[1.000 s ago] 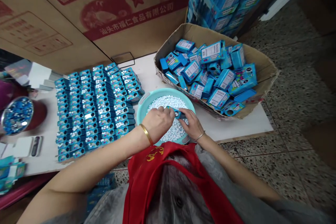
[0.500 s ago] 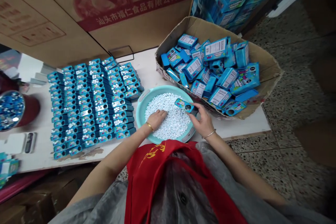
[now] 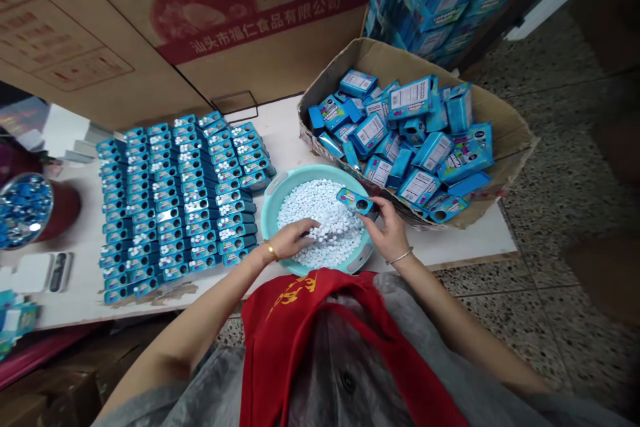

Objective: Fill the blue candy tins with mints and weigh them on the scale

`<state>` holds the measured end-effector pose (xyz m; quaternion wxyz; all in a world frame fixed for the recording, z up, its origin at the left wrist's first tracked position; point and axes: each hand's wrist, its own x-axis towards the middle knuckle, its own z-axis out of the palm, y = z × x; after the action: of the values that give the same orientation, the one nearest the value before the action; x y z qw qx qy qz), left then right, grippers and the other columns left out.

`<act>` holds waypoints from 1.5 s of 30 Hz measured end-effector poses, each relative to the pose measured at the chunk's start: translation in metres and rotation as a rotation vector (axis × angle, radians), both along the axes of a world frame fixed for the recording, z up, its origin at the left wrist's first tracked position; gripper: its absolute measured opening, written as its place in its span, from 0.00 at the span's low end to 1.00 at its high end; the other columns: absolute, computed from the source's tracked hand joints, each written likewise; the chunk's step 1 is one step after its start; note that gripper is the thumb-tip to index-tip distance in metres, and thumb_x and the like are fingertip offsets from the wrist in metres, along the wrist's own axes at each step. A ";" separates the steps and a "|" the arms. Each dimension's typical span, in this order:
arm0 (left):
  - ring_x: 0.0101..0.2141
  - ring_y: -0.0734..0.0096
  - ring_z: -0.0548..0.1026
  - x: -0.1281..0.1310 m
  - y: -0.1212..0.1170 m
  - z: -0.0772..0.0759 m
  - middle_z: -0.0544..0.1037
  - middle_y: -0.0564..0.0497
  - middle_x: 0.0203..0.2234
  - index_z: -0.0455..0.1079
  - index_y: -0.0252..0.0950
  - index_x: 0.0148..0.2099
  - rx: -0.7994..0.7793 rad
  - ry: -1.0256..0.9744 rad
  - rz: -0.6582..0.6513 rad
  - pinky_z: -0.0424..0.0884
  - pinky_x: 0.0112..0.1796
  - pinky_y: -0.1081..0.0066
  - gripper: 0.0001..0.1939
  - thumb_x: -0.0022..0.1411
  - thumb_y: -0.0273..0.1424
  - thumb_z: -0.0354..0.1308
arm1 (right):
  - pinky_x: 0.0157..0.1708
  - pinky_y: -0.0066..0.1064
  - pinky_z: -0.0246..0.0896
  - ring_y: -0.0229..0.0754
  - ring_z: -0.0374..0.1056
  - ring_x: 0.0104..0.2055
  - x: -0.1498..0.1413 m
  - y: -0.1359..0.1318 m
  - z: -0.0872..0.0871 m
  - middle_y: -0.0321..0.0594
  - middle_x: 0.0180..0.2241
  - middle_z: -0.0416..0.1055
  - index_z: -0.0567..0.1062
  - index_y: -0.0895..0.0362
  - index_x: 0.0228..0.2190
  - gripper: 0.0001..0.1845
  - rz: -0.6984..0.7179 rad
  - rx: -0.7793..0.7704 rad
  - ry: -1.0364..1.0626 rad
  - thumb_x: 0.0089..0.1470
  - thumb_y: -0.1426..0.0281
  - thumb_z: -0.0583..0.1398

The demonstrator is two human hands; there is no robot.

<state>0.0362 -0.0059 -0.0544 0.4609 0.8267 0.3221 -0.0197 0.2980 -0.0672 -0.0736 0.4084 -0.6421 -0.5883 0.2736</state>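
Note:
My right hand (image 3: 389, 229) holds a small blue candy box (image 3: 354, 201) over the right side of a turquoise basin (image 3: 271, 210). The box's top faces up, showing a round dark hole. Small white candies (image 3: 305, 197) fill the basin. My left hand (image 3: 291, 239) is in the basin, its fingers curled around a scoop of white candies (image 3: 327, 227) heaped above the rest. Its fingertips are partly hidden by the candies. To the left stand rows of similar blue boxes (image 3: 173, 213), many with white candies on top.
A cut-open cardboard carton (image 3: 505, 140) full of loose blue boxes sits behind the basin on the right. Large printed cartons (image 3: 280, 57) rise at the back. A red tub (image 3: 63, 210) with shiny blue pieces stands at the far left of the white table (image 3: 280, 123).
My left hand has drawn back to the left and lifted a scoop of candies, where before its fingers pressed into them. The right hand and its box stay nearly still.

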 end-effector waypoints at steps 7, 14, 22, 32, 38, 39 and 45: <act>0.41 0.67 0.72 0.011 0.035 0.088 0.73 0.44 0.41 0.63 0.31 0.51 0.189 0.119 -0.100 0.68 0.43 0.68 0.13 0.64 0.27 0.49 | 0.50 0.50 0.63 0.52 0.66 0.51 -0.018 0.003 0.003 0.49 0.47 0.70 0.65 0.54 0.51 0.21 0.169 0.076 -0.086 0.55 0.72 0.55; 0.38 0.59 0.75 0.067 0.023 0.133 0.72 0.41 0.40 0.63 0.31 0.51 0.456 0.622 -0.237 0.71 0.31 0.66 0.14 0.65 0.23 0.44 | 0.49 0.51 0.66 0.52 0.66 0.51 -0.037 0.002 -0.004 0.49 0.47 0.71 0.63 0.54 0.53 0.22 0.238 0.158 -0.081 0.56 0.74 0.54; 0.40 0.60 0.73 0.071 0.009 0.140 0.72 0.41 0.38 0.65 0.32 0.49 0.528 0.591 -0.261 0.72 0.31 0.66 0.13 0.67 0.24 0.43 | 0.50 0.49 0.66 0.50 0.67 0.51 -0.045 0.002 -0.015 0.48 0.48 0.70 0.62 0.52 0.54 0.22 0.217 0.146 -0.023 0.57 0.73 0.53; 0.45 0.64 0.68 -0.025 0.031 0.007 0.70 0.46 0.43 0.64 0.37 0.50 0.367 0.514 0.011 0.67 0.46 0.66 0.15 0.65 0.22 0.43 | 0.51 0.47 0.63 0.51 0.67 0.51 -0.020 0.009 -0.018 0.49 0.48 0.70 0.64 0.55 0.52 0.20 0.119 0.014 -0.012 0.56 0.69 0.55; 0.48 0.61 0.66 0.007 -0.004 -0.056 0.68 0.42 0.48 0.62 0.34 0.53 0.234 0.423 -0.025 0.66 0.47 0.64 0.19 0.62 0.18 0.43 | 0.50 0.45 0.64 0.50 0.68 0.50 -0.017 0.008 -0.009 0.48 0.47 0.70 0.65 0.54 0.49 0.19 0.055 -0.016 0.020 0.55 0.67 0.57; 0.48 0.61 0.67 0.012 -0.009 -0.060 0.68 0.42 0.48 0.62 0.33 0.53 0.208 0.393 -0.033 0.66 0.47 0.64 0.20 0.61 0.18 0.44 | 0.49 0.44 0.64 0.50 0.68 0.49 -0.016 0.007 -0.007 0.47 0.46 0.70 0.65 0.54 0.49 0.18 0.043 -0.015 0.027 0.55 0.67 0.57; 0.47 0.65 0.69 0.024 -0.021 -0.068 0.70 0.44 0.48 0.60 0.32 0.55 0.062 0.190 -0.007 0.66 0.50 0.67 0.22 0.57 0.20 0.48 | 0.49 0.43 0.64 0.49 0.67 0.49 -0.011 0.007 -0.004 0.47 0.46 0.69 0.65 0.54 0.49 0.19 0.027 -0.031 0.052 0.55 0.66 0.58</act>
<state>0.0602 -0.0265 -0.1227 0.4025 0.8361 0.3617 -0.0897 0.2866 -0.0602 -0.0778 0.4101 -0.6331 -0.5816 0.3048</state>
